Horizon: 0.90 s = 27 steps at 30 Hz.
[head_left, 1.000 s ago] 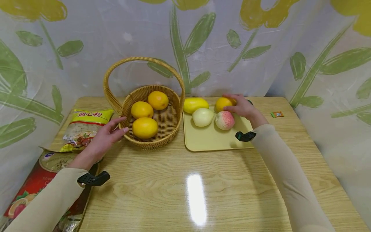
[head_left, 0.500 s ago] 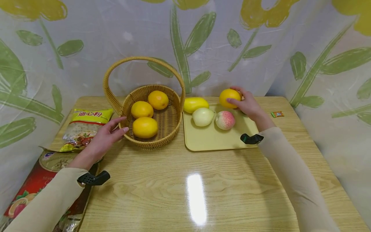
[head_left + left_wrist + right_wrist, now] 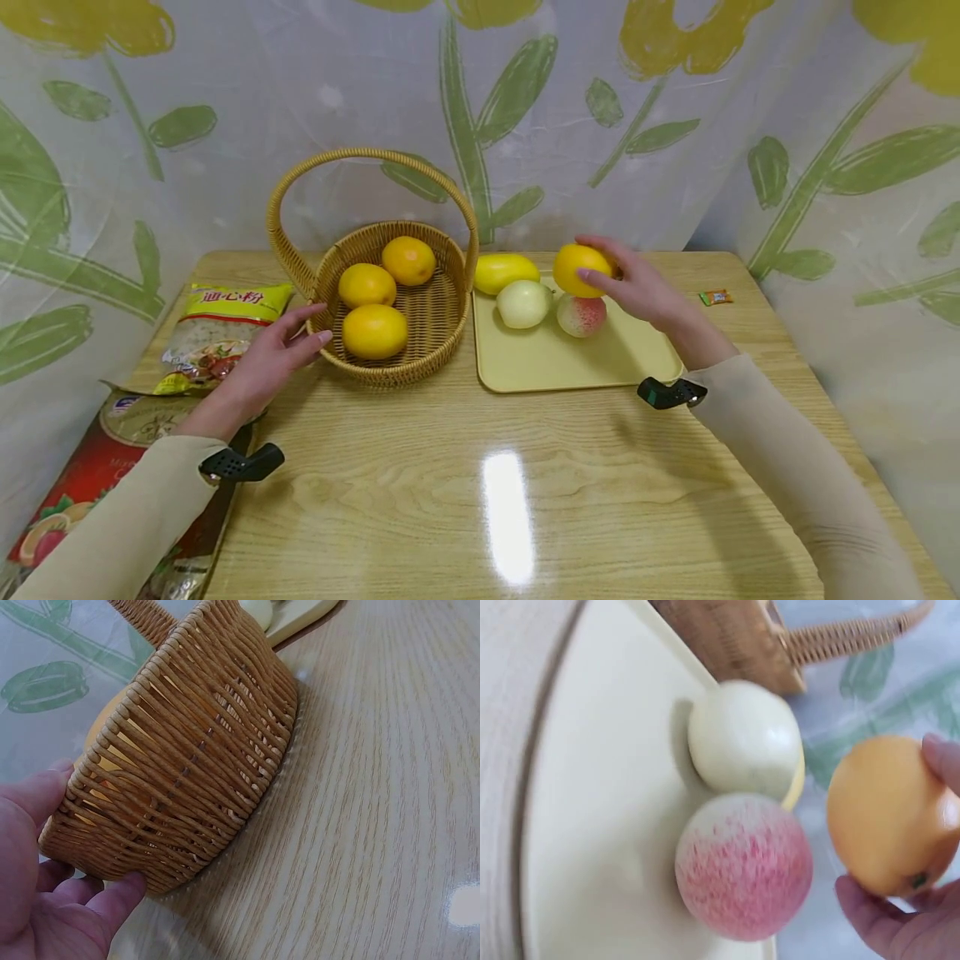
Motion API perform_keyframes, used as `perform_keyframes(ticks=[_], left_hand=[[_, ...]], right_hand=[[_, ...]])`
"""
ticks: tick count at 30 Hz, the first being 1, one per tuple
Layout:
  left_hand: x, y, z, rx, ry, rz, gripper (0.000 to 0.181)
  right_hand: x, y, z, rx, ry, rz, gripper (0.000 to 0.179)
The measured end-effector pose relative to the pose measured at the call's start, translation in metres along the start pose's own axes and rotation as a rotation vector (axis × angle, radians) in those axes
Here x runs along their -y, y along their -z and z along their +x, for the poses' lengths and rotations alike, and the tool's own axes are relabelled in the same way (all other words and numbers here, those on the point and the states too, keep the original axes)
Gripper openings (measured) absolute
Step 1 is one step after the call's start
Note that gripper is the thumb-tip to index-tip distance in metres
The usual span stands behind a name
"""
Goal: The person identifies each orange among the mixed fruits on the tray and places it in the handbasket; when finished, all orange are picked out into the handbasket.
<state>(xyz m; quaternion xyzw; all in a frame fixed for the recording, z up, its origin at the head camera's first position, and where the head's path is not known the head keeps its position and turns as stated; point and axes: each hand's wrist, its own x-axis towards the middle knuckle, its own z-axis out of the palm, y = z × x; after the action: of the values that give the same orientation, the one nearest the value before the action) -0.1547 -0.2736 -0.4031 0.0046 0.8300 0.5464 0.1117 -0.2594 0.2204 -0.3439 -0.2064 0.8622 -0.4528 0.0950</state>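
Note:
My right hand [image 3: 637, 287] holds an orange [image 3: 579, 268] between thumb and fingers. In the right wrist view the orange [image 3: 892, 814] shows a small green stem spot. In the head view it overlaps a pink-and-white peach [image 3: 582, 317] on the pale yellow tray [image 3: 555, 367]. A pale green pear-like fruit [image 3: 522, 304] lies left of the peach, a long yellow fruit [image 3: 506, 272] behind it. My left hand [image 3: 270, 354] holds the left side of the wicker basket [image 3: 408, 371], its thumb at the rim [image 3: 79, 769]. Three orange-yellow fruits [image 3: 375, 331] sit inside the basket.
The basket's tall handle [image 3: 367, 152] arches above it. A pasta bag [image 3: 225, 333] and a large red-and-brown bag [image 3: 112, 467] lie at the left. A small wrapped candy [image 3: 716, 297] is on the table [image 3: 390, 500] right of the tray. A floral curtain [image 3: 247, 100] hangs behind.
My right hand has lifted the orange from the tray's back right, drawn it right, then brought it back left and nearer, over the peach. The left hand has stayed at the basket.

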Motion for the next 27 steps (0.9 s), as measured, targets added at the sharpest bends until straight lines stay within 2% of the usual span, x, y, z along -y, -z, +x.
perform_keyframes(ticks=[6,11,18,20,27], left_hand=[[-0.001,0.000,-0.001,0.005,0.009,-0.004,0.076],[-0.001,0.000,-0.001,0.005,0.001,0.010,0.075],[0.000,0.001,-0.002,0.007,-0.005,0.007,0.075],[0.000,0.001,-0.002,0.008,-0.007,0.012,0.075],[-0.002,0.001,-0.001,0.008,-0.007,0.039,0.075]], right_hand=[[0.015,-0.010,-0.014,0.007,0.060,-0.087,0.052],[0.027,-0.019,-0.024,0.006,0.034,-0.131,0.051],[0.039,-0.031,-0.030,0.067,0.010,-0.069,0.052],[0.042,-0.033,-0.031,0.062,-0.014,-0.063,0.053],[0.055,-0.043,-0.028,0.037,-0.005,0.053,0.054]])
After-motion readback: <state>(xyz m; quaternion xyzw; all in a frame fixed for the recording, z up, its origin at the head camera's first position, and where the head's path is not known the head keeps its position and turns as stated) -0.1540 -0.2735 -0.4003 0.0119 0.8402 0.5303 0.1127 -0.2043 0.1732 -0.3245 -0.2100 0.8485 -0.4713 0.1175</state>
